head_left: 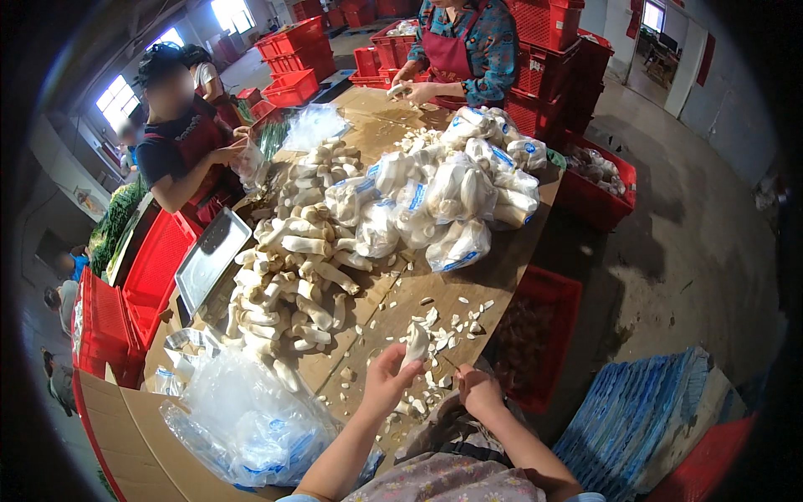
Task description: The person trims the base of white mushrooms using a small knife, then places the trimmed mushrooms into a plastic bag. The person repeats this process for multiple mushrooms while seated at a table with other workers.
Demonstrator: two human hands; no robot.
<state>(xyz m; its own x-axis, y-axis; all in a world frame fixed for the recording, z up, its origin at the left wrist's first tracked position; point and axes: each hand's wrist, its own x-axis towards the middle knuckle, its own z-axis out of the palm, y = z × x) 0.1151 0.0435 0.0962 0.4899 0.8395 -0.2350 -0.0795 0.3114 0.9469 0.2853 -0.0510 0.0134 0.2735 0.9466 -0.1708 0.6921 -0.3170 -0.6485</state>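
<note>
My left hand (pixel 386 383) is closed around a pale king oyster mushroom (pixel 416 342), held upright above the table's near edge. Just to its right, my right hand (pixel 480 391) grips a small knife (pixel 450 362); its thin dark blade points toward the mushroom, apart from it, and the handle is hidden in my fingers. White mushroom trimmings (pixel 443 335) lie scattered under and around both hands. Farther left spreads a large heap of loose king oyster mushrooms (pixel 288 268). Behind the trimmings, bagged mushrooms (pixel 452 188) are piled in clear plastic with blue print.
Clear plastic bags (pixel 251 418) lie at the near left on the cardboard-covered table (pixel 385 293). A grey tray (pixel 213 255) rests at the left edge. Red crates (pixel 544 335) stand right of the table. Two co-workers, at far left and far side, handle bags and mushrooms.
</note>
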